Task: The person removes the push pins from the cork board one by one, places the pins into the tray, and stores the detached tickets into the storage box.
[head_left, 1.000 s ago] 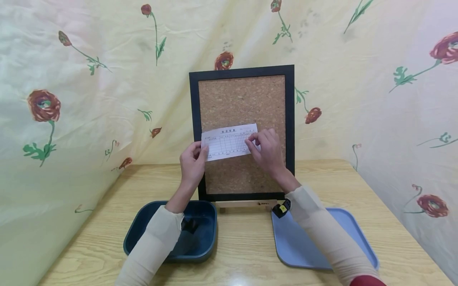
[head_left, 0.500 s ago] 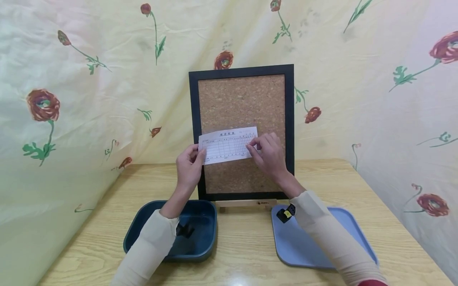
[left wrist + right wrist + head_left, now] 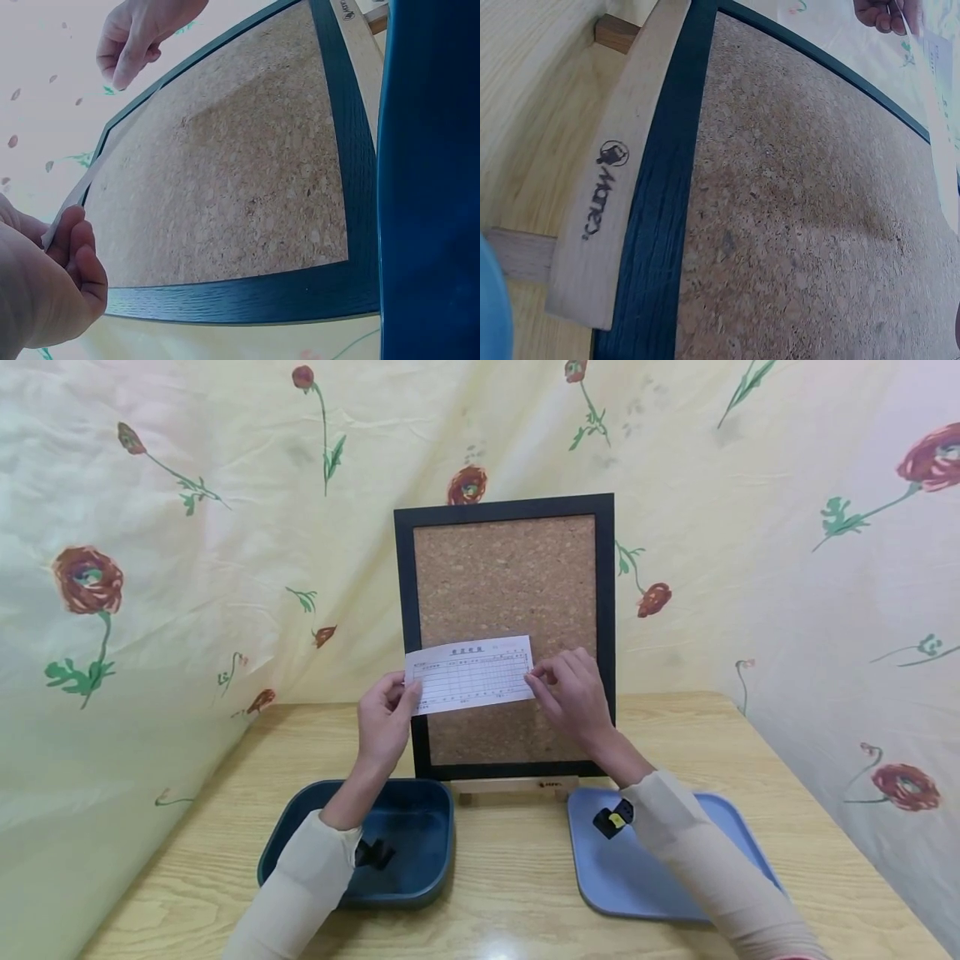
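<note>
A white printed form slip point(image 3: 472, 672) with a ruled table hangs slightly tilted in front of the cork board point(image 3: 510, 568). My left hand point(image 3: 386, 718) pinches its left end between thumb and fingers. My right hand point(image 3: 577, 702) is at the slip's right edge, thumb and forefinger brought together. In the left wrist view a gap shows between the right hand point(image 3: 142, 37) and the slip's far end point(image 3: 127, 131); anything tiny between those fingertips cannot be made out. The right wrist view shows the left hand point(image 3: 891, 15) holding the slip point(image 3: 936, 97) edge-on.
The black-framed board stands on a wooden stand point(image 3: 517, 785). A dark blue bin point(image 3: 442, 852) is at the left front, beneath the left forearm. Under the right forearm lies a light blue tray point(image 3: 622, 877). Floral cloth point(image 3: 225, 568) hangs behind the wooden table point(image 3: 510, 885).
The slip has moved left and a little down with my left hand. My right hand has shifted slightly right and down, from in front of the slip to its right edge.
</note>
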`<state>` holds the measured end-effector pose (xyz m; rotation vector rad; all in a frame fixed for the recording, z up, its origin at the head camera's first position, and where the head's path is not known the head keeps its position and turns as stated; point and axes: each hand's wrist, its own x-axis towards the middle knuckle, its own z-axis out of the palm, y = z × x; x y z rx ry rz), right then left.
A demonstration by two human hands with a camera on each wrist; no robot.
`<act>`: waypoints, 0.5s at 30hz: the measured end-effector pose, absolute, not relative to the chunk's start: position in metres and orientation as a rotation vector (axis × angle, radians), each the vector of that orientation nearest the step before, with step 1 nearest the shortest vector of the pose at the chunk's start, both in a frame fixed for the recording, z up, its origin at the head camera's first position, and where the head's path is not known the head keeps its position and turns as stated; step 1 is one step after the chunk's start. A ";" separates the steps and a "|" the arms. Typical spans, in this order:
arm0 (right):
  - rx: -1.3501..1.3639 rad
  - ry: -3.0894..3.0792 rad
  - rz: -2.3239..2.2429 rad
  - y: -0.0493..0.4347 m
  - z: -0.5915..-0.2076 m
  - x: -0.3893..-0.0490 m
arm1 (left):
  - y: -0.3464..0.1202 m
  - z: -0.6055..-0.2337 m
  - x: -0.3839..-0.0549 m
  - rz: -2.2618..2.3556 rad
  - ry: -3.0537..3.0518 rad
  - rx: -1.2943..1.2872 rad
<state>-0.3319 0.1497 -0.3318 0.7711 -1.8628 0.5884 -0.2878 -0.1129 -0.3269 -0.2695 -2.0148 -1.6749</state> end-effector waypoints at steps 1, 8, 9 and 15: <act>0.773 -1.861 0.588 0.151 -0.333 -0.332 | -0.114 -0.327 -0.287 -1.677 -2.015 -0.270; 0.788 -1.870 0.574 0.158 -0.338 -0.327 | -0.118 -0.326 -0.281 -1.677 -2.025 -0.249; 0.789 -1.872 0.575 0.159 -0.338 -0.326 | -0.119 -0.326 -0.280 -1.678 -2.029 -0.244; 0.801 -1.859 0.586 0.167 -0.341 -0.322 | -0.128 -0.324 -0.274 -1.696 -2.037 -0.223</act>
